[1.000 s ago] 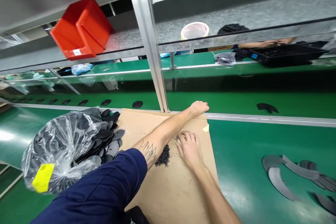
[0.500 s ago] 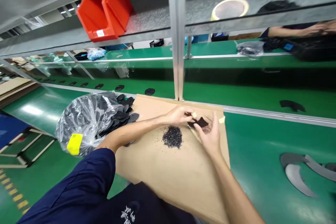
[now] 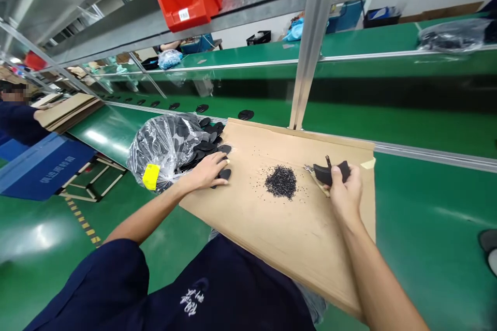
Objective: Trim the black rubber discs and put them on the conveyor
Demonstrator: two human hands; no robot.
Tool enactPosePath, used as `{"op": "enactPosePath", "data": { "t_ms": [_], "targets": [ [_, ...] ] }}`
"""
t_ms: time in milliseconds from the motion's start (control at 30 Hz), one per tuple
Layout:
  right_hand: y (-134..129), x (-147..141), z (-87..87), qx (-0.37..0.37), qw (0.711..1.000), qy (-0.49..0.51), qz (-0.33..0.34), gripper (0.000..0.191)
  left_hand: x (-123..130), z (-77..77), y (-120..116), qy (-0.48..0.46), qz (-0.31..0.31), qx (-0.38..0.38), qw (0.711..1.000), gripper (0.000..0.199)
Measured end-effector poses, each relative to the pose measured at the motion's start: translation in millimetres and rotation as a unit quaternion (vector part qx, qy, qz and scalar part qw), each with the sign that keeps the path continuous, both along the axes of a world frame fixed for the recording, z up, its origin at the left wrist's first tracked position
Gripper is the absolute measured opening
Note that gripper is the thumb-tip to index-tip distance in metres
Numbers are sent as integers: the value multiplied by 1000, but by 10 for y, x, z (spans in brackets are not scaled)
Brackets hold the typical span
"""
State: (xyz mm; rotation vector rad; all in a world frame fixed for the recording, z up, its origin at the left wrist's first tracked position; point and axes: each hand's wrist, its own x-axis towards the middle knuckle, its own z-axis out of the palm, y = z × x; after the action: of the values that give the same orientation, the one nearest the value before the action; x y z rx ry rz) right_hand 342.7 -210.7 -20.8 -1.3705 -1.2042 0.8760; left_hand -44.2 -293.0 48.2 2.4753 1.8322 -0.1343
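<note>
Green conveyor counter [image 3: 427, 207] carrying a cardboard sheet [image 3: 295, 232] as work surface; left hand [image 3: 205, 173], fingers [image 3: 219, 181] open, steadied black oval pads [image 3: 224, 149] beside a clear plastic bag [image 3: 165, 147]; right hand [image 3: 345, 191], fingers [image 3: 341, 178] closed, gripped a curved black piece [image 3: 324, 174] above the sheet, clear of dark granules [image 3: 280, 182].

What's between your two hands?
Between the left hand and right hand, a little heap of black granules lies on the cardboard sheet, in the head view.
</note>
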Motion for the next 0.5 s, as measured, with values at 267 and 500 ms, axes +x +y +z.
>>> {"op": "enactPosePath", "data": {
  "t_ms": [267, 500],
  "targets": [
    [-6, 34, 2, 1, 1000, 3, -8, 44, 59, -393, 248, 17, 237, 110, 965, 58],
    [-23, 117, 30, -10, 1000, 1, -30, 45, 358, -531, 406, -11, 199, 124, 972, 51]
  ]
}}
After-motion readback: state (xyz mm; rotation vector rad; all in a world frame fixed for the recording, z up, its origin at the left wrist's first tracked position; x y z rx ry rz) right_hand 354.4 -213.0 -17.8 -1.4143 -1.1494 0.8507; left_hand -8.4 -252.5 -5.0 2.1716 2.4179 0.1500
